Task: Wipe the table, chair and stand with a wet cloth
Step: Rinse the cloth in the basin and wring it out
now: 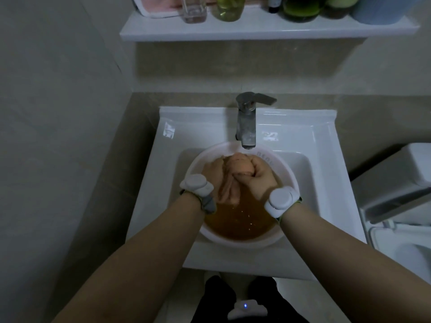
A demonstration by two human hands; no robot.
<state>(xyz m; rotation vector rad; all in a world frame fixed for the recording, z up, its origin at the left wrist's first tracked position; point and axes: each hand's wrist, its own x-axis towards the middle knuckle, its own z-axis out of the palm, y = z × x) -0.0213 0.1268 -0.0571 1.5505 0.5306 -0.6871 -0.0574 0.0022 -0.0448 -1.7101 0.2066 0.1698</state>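
A wet, peach-coloured cloth (235,170) is bunched up over a pale round basin (290,176) that holds brownish water. My left hand (213,174) grips the cloth's left side. My right hand (256,178) is curled tightly round its right side, and the two hands meet in the middle. A loose tail of the cloth hangs down toward the water between my wrists. Both wrists carry grey bands.
The basin sits in a white sink (326,159) under a metal tap (247,122). A white shelf (256,29) above holds bottles and a glass. A toilet (401,206) stands to the right, and a tiled wall closes the left.
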